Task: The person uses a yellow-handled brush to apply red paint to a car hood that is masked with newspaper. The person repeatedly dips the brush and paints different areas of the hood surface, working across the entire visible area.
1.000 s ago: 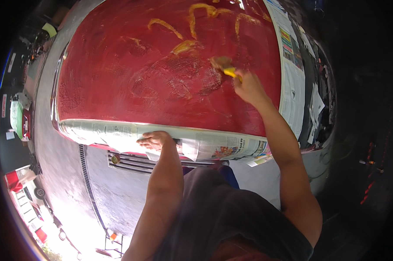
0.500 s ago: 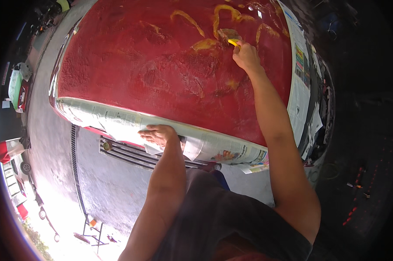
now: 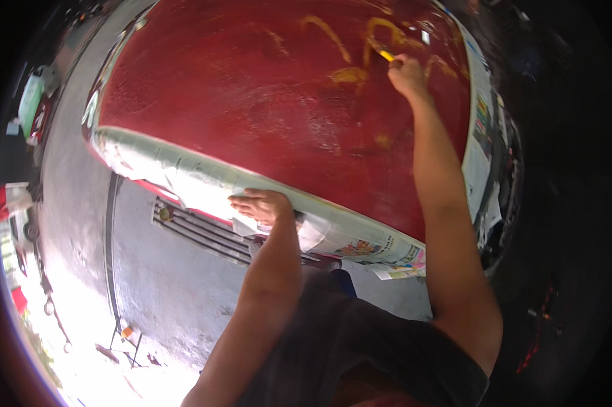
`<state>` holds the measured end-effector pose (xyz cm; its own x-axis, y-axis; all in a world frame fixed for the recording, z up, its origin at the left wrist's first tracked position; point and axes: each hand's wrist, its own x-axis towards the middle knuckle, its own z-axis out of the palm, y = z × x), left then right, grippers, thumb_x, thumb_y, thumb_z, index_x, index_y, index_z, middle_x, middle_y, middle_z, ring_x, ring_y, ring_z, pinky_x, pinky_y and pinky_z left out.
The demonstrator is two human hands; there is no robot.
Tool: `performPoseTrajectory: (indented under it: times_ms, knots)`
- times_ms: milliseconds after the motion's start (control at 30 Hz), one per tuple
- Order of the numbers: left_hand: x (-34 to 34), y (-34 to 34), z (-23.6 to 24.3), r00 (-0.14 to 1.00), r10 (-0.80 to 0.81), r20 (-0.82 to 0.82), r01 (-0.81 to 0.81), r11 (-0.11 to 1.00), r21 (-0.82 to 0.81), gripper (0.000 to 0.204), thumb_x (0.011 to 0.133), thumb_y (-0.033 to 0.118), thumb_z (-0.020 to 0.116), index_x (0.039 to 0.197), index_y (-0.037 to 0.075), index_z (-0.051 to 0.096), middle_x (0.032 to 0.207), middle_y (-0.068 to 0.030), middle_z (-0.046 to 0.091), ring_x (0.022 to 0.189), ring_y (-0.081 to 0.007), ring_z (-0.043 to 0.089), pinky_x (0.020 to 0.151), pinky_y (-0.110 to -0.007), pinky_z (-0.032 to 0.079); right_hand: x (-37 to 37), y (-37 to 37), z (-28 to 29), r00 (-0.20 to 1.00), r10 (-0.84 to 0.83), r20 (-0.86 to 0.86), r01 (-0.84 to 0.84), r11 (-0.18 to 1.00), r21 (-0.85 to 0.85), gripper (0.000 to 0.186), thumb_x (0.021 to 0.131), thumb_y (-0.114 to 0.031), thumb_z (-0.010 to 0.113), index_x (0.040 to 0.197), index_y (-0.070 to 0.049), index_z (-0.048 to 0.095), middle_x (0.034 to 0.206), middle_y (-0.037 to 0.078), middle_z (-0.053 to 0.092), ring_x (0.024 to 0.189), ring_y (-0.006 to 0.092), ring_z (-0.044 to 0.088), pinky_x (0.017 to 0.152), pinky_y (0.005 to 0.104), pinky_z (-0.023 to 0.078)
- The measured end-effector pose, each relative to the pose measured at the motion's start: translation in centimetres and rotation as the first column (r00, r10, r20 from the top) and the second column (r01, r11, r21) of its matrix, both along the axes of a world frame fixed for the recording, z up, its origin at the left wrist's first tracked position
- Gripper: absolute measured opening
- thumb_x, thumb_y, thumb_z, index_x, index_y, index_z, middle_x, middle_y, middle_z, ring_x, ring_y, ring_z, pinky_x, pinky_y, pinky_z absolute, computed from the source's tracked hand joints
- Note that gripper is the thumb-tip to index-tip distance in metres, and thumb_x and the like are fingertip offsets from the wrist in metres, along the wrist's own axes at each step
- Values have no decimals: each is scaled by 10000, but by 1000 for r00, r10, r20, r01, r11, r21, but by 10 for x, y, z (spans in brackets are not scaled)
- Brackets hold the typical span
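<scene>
A wide red car panel (image 3: 251,102) fills the upper middle, its paint wrinkled in patches and streaked with wet amber-yellow strokes (image 3: 348,74). My right hand (image 3: 409,74) grips what looks like a yellow-handled brush (image 3: 387,55), reaching toward the far right part of the panel. The brush's head is small and blurred against the amber smears. My left hand (image 3: 262,205) lies with fingers outstretched on the newspaper (image 3: 204,180) that covers the panel's near edge.
More masking paper (image 3: 481,115) runs down the panel's right side. Below the near edge, a slatted grate (image 3: 197,227) lies in the grey floor (image 3: 170,278). A small folding stand (image 3: 126,342) is at lower left, and parked vehicles (image 3: 28,237) line the far left.
The view has shifted, so the panel sits further right and is turned a little. My right hand has turned the brush so its head shows narrower. My left hand stays on the newspaper.
</scene>
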<state>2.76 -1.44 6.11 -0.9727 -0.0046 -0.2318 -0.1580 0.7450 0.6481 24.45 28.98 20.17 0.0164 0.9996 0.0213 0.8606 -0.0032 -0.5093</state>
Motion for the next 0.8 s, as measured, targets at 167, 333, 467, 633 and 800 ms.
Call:
performPoseTrajectory:
  times_ms: [167,333,467,633,800]
  knots:
    - [-2,-3,-2,998,54,33,-54,998,-19,723,1060,536,146,1615,73,126,1671,-201,141,1540,-381,152,1257,-502,168,-38,-13,-14,961,274,47,-268,958,-106,277,872,-190,607,1099,-79,721,996,210,732,980,369,707,854,459,553]
    - [-1,-3,0,998,35,45,-35,999,2,699,1066,503,187,1618,81,113,1682,-166,126,1547,-356,131,1267,-463,123,-13,-90,29,898,370,237,-315,918,-240,282,888,-171,595,1102,-44,728,991,226,728,974,376,703,863,453,548]
    - [0,-4,4,1000,15,26,-16,1000,14,695,1066,501,185,1619,87,107,1686,-156,113,1547,-355,131,1267,-464,130,17,-94,78,889,443,111,-377,850,-369,282,896,-166,602,1105,-50,750,919,208,734,881,306,721,813,404,544]
    - [0,-4,4,997,12,79,-12,1000,-4,693,1066,498,180,1623,98,81,1690,-150,96,1550,-353,119,1265,-467,138,-27,-26,54,922,384,55,-369,911,-184,290,912,-198,615,1137,-66,743,838,158,729,785,229,717,714,357,525]
    - [-2,-5,2,999,14,46,-14,1000,8,722,1049,555,140,1628,130,70,1693,-144,80,1557,-341,101,1258,-502,149,-44,-46,17,938,347,9,-337,917,-216,295,889,-180,636,1146,-76,737,841,172,730,778,287,719,722,399,541]
